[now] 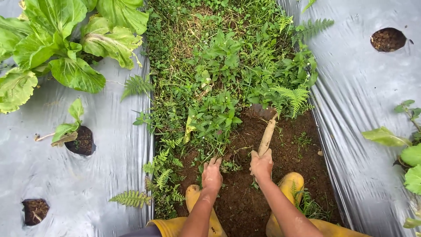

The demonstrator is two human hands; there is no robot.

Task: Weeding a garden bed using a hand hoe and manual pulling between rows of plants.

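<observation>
My right hand grips the wooden handle of a small hoe, whose dark blade is dug into the soil under a fern at the edge of the weeds. My left hand reaches down with its fingers closed in the low weeds at the border of the bare brown soil. Both hands are soiled. My yellow rubber boots stand on the cleared soil below the hands.
Silver plastic mulch covers raised beds on both sides of the weedy furrow. Large leafy green plants grow at upper left, a small seedling in a hole. More planting holes and leafy plants lie on the right.
</observation>
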